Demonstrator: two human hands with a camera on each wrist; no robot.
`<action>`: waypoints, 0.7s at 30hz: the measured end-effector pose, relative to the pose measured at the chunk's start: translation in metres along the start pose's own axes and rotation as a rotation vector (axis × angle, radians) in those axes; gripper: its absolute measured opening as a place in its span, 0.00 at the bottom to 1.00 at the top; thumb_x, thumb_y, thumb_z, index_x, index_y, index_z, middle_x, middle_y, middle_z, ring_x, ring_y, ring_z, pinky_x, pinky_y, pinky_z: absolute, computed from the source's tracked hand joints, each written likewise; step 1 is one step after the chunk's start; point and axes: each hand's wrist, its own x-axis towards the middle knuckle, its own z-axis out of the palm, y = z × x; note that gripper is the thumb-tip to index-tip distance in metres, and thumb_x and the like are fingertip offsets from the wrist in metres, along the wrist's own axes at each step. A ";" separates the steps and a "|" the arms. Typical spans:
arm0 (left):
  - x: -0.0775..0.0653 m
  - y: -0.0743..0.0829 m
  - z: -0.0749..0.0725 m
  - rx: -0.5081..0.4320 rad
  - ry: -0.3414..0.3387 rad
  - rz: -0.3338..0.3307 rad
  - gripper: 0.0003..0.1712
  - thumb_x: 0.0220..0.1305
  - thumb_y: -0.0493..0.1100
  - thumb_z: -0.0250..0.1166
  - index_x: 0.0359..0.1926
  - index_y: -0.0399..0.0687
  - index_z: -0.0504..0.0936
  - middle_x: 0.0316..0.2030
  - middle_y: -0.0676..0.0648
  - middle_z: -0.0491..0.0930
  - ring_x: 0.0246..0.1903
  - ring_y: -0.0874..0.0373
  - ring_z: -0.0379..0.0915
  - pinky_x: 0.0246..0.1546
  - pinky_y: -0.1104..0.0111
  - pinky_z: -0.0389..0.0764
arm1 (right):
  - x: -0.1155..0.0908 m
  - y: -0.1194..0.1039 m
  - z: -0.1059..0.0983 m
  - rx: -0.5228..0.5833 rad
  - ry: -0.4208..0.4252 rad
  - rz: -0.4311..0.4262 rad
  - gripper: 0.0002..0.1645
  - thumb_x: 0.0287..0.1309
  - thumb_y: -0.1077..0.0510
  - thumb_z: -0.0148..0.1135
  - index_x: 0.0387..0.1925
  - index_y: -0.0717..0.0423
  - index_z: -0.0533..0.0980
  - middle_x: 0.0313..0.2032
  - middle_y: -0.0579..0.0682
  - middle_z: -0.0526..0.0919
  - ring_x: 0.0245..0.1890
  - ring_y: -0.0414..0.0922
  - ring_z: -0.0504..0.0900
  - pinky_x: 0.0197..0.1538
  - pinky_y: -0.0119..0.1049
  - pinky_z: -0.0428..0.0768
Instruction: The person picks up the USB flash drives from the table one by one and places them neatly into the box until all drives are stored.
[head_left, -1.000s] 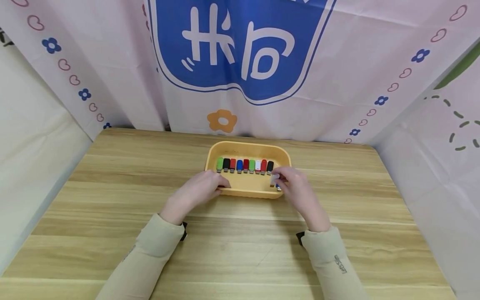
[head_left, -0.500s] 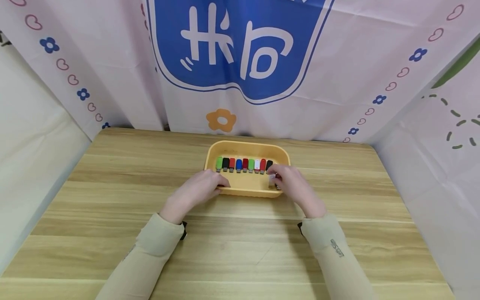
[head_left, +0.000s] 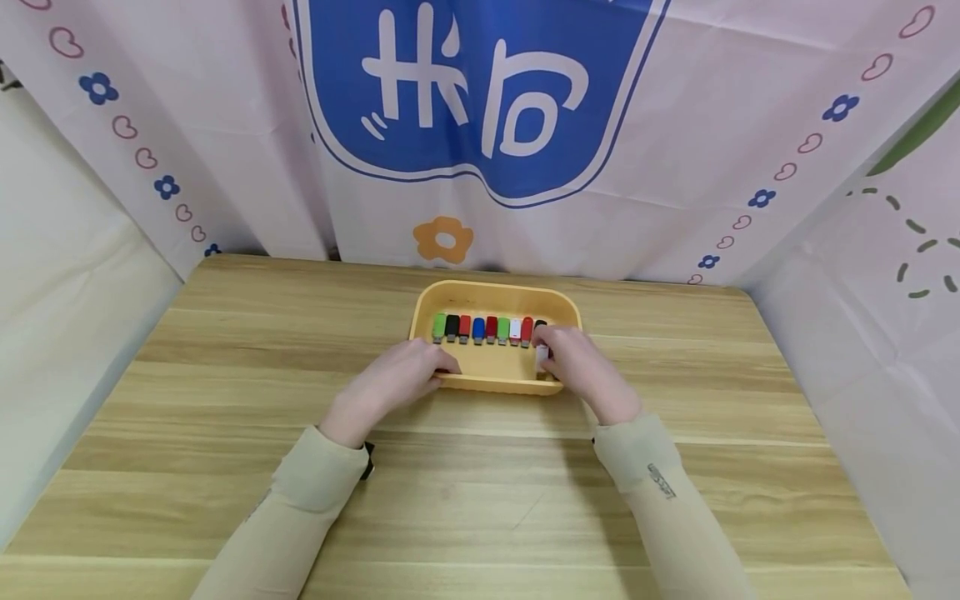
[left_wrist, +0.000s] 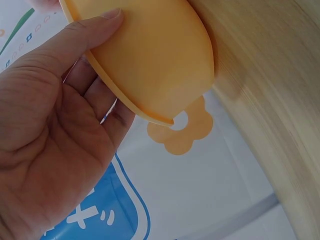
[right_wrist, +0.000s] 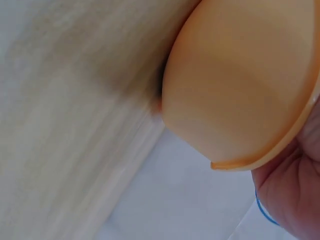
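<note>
A yellow plastic tray [head_left: 498, 385] sits on the table. Inside, USB sticks in green, black, red, blue and white form a row, among them a blue stick [head_left: 478, 331] and a green one [head_left: 439, 327]. My left hand [head_left: 390, 375] grips the tray's near left rim, thumb inside and fingers outside in the left wrist view. At the right end, my right hand [head_left: 588, 371] reaches over the wall and pinches a whitish USB stick [head_left: 542, 358] just below the black stick [head_left: 540, 324]. In the right wrist view, the tray's outer wall [right_wrist: 235, 85] hides the fingertips.
The wood-grain table [head_left: 465, 500] extends around the tray on every side. Behind it hangs a white curtain [head_left: 360, 217] with a blue printed emblem and flowers. White fabric walls stand at left and right.
My right hand has shifted slightly left and inward with the whitish stick, which stands more upright. A blue stick seen earlier beneath that hand is now covered. My left hand stays put.
</note>
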 end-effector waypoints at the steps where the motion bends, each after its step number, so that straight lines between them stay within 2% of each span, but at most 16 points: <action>1: 0.000 0.000 0.000 0.001 0.000 -0.002 0.12 0.62 0.30 0.67 0.41 0.50 0.89 0.40 0.50 0.89 0.34 0.62 0.81 0.42 0.64 0.86 | 0.001 -0.001 0.000 -0.014 -0.008 -0.001 0.11 0.56 0.71 0.66 0.42 0.63 0.81 0.37 0.54 0.85 0.36 0.47 0.79 0.43 0.42 0.80; 8: 0.000 0.000 -0.001 -0.007 0.001 -0.001 0.11 0.62 0.31 0.67 0.40 0.50 0.89 0.39 0.51 0.89 0.33 0.63 0.80 0.41 0.65 0.85 | 0.005 -0.003 -0.001 -0.094 -0.049 -0.016 0.14 0.55 0.69 0.69 0.44 0.62 0.81 0.39 0.55 0.85 0.37 0.47 0.79 0.45 0.42 0.82; 13: 0.000 0.000 0.000 -0.003 0.006 0.005 0.11 0.62 0.31 0.67 0.39 0.50 0.89 0.38 0.51 0.89 0.31 0.64 0.78 0.40 0.66 0.85 | 0.007 -0.004 -0.001 -0.119 -0.077 -0.010 0.18 0.53 0.68 0.72 0.47 0.61 0.81 0.43 0.57 0.86 0.41 0.49 0.82 0.48 0.44 0.84; 21: 0.000 0.000 0.000 0.000 0.012 0.012 0.12 0.62 0.30 0.66 0.39 0.50 0.89 0.38 0.51 0.89 0.31 0.64 0.78 0.40 0.66 0.85 | 0.008 -0.003 0.000 -0.143 -0.087 -0.016 0.21 0.50 0.67 0.74 0.48 0.62 0.81 0.45 0.58 0.85 0.43 0.50 0.82 0.49 0.44 0.84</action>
